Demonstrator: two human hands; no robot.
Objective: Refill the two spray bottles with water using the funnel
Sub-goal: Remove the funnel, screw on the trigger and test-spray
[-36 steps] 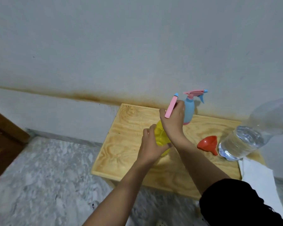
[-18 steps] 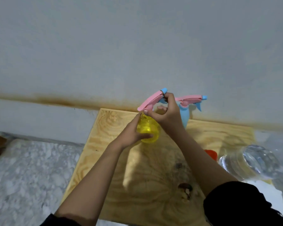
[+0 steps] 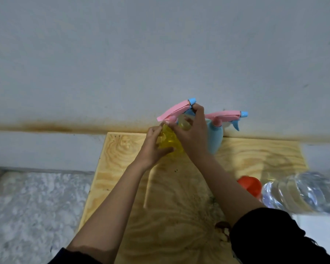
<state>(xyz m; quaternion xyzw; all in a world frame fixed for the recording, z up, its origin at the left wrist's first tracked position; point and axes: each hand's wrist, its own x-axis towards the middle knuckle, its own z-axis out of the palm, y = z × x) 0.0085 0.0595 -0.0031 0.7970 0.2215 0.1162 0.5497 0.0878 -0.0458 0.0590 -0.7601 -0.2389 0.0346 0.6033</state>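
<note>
A yellow spray bottle (image 3: 169, 140) stands near the far edge of the wooden table (image 3: 122, 149). My left hand (image 3: 153, 147) grips its body from the left. My right hand (image 3: 191, 133) grips its pink spray head (image 3: 174, 109), whose blue nozzle points up and to the right. Just right of it a blue spray bottle (image 3: 216, 138) with a pink head stands against the wall, apart from my hands. A red funnel (image 3: 251, 185) lies on the table to the right, partly hidden behind my right forearm. Beside the funnel lies a clear plastic water bottle (image 3: 301, 191).
A grey wall with a brown stain line rises right behind the table. Marble floor (image 3: 36, 206) shows to the left of the table's edge. A white sheet (image 3: 316, 231) lies at the table's right front corner. Dark specks mark the table's near middle.
The view has tipped down and drawn closer. Both hands stay on the yellow bottle; the pink head has kept its tilt since half a second ago, after turning from upright.
</note>
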